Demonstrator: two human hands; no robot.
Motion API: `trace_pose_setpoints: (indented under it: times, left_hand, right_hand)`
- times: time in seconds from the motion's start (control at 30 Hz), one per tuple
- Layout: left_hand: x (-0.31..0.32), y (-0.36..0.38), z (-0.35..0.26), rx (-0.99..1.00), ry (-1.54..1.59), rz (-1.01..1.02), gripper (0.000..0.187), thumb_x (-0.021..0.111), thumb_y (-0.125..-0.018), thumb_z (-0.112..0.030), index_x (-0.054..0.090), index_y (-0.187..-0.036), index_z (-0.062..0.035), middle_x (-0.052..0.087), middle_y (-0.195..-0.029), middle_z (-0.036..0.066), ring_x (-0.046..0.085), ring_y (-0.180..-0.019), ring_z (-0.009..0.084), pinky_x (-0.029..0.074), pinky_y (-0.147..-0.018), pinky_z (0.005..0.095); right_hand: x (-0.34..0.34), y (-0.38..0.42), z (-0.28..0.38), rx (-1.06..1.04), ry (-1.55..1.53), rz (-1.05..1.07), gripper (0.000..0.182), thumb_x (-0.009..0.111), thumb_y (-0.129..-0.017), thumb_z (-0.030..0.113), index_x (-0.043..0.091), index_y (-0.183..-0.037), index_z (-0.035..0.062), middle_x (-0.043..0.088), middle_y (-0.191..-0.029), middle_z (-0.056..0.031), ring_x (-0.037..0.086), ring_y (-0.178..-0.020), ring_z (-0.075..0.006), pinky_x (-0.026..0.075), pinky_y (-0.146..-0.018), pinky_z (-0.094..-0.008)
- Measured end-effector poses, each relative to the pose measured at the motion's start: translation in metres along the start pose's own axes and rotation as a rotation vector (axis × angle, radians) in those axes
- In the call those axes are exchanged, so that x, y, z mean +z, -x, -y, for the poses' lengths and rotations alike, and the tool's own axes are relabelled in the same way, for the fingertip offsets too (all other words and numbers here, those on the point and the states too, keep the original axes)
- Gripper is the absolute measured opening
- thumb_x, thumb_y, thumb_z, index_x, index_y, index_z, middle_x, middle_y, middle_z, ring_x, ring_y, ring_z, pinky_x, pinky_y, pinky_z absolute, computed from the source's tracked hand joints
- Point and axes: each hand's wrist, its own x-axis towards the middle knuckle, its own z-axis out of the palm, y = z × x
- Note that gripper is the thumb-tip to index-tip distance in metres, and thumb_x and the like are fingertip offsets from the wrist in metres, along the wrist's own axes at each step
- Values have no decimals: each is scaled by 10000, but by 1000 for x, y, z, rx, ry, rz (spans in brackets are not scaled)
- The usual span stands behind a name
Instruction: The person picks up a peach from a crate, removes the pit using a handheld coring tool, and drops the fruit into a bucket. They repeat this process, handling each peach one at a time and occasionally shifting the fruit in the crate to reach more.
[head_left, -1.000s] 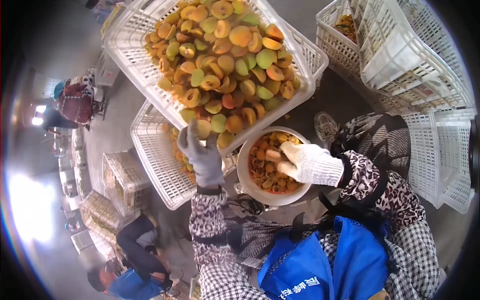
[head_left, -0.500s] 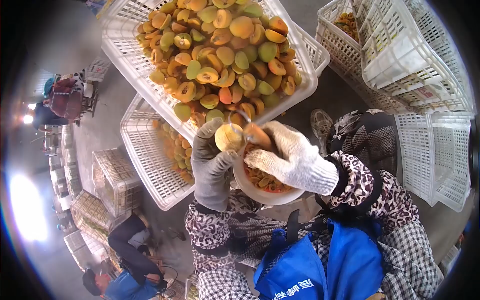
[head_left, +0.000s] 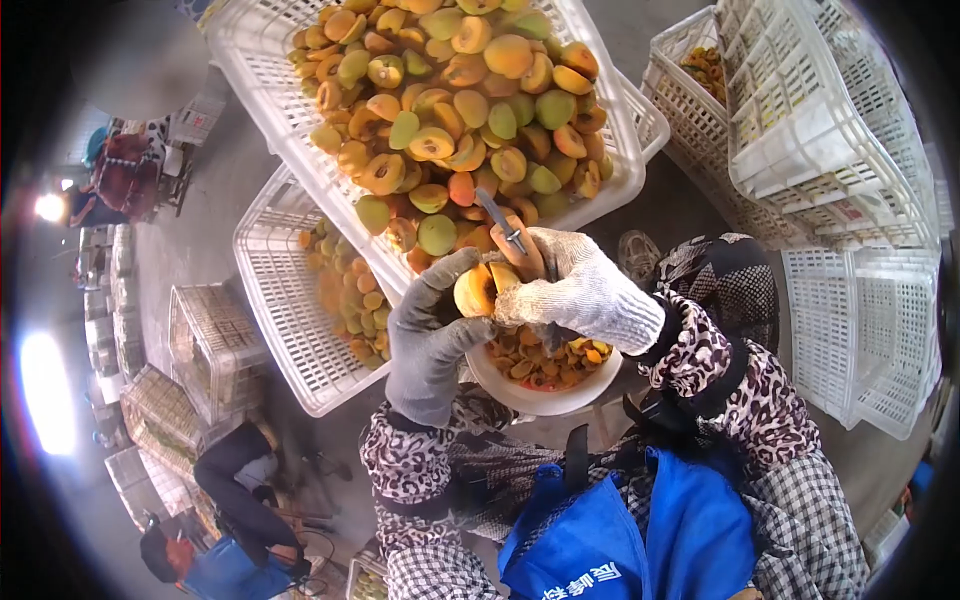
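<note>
My left hand [head_left: 428,345], in a grey glove, grips a yellow-orange apricot [head_left: 473,293] that is parted into two halves. My right hand [head_left: 595,295], in a cream knitted glove, holds a small knife [head_left: 522,254] by its wooden handle, the metal blade pointing up and away. Fingertips of the right hand also touch the nearer half of the apricot. Below both hands is a white bowl [head_left: 545,405] with small orange-brown pieces in it. Just beyond them stands a white crate [head_left: 625,190] heaped with halved apricots [head_left: 432,143], some green, some orange.
A lower white crate [head_left: 300,385] with more fruit [head_left: 345,305] sits to the left. White crates [head_left: 830,130] are stacked at right, with others [head_left: 860,330] below them. Further left, a person in blue [head_left: 235,570] sits near several crates [head_left: 210,340].
The apricot, whole-looking before, now shows two parted halves. My right hand has turned the knife so its blade points up and away, and its fingers have come out of the bowl onto the fruit.
</note>
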Motion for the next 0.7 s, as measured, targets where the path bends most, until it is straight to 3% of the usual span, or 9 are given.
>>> trace_pose_setpoints:
  times: [0.13,0.23,0.3,0.33,0.4,0.43,0.5,0.63,0.7]
  left_hand:
    - [-26,2,12,-3,340,90,691,820,-715,-60,511,-1332,-20,611,-1225,121,607,-1120,249,506,-969,377]
    - [-38,4,18,166,407,134,709,780,-756,-59,458,-1387,-101,540,-1321,121,568,-1181,272,489,-1019,412]
    - [-37,8,12,161,440,81,703,766,-759,-41,457,-1387,-101,534,-1332,121,561,-1193,278,482,-1032,416]
    - [-37,10,9,151,471,33,698,753,-762,-22,455,-1388,-101,528,-1342,120,555,-1204,284,474,-1045,420]
    - [-46,9,7,172,482,74,663,705,-797,-22,438,-1401,-83,518,-1356,131,524,-1246,301,467,-1052,414]
    - [-47,9,5,151,521,72,646,688,-818,-42,424,-1407,-66,514,-1358,144,500,-1271,304,462,-1059,414]
    - [-48,7,5,145,612,147,548,584,-938,-190,391,-1421,-20,513,-1346,172,482,-1283,295,474,-1036,415]
    - [-53,8,12,99,638,-46,498,394,-1031,-360,433,-1388,-15,575,-1230,160,564,-1140,272,510,-941,408]
    - [-47,9,7,42,652,-141,483,440,-1015,-369,466,-1345,-19,590,-1187,155,579,-1095,276,518,-920,408]
  right_hand:
    - [3,-4,-2,137,-114,8,307,700,-816,109,586,-1081,4,628,-803,-46,565,-498,-95,468,-435,-231]
    - [8,-10,-6,165,-142,60,303,691,-825,122,586,-1084,6,634,-835,-46,578,-540,-88,466,-434,-229]
    - [10,-19,-13,-28,11,-136,309,678,-838,149,584,-1095,7,635,-884,-39,609,-669,-84,512,-549,-241]
    - [6,-24,-11,81,115,-143,355,689,-847,194,575,-1119,-2,650,-928,-70,635,-827,-159,522,-724,-279]
    - [-5,-48,-29,-81,757,-306,365,674,-874,215,564,-1136,-13,662,-941,-132,653,-872,-257,513,-785,-328]
    - [-13,-57,-46,-89,758,-300,365,674,-874,215,564,-1136,-13,662,-941,-132,653,-872,-257,513,-785,-328]
    - [-15,-69,-62,-511,1034,-499,290,625,-917,220,568,-1085,-9,661,-944,-182,664,-850,-318,527,-709,-370]
    - [16,-32,-52,-638,1091,-300,180,628,-918,160,518,-971,28,630,-782,-177,653,-682,-349,511,-582,-401]
    - [35,-13,-38,-594,1130,-180,206,648,-902,193,528,-963,36,616,-755,-141,639,-651,-338,502,-558,-399]
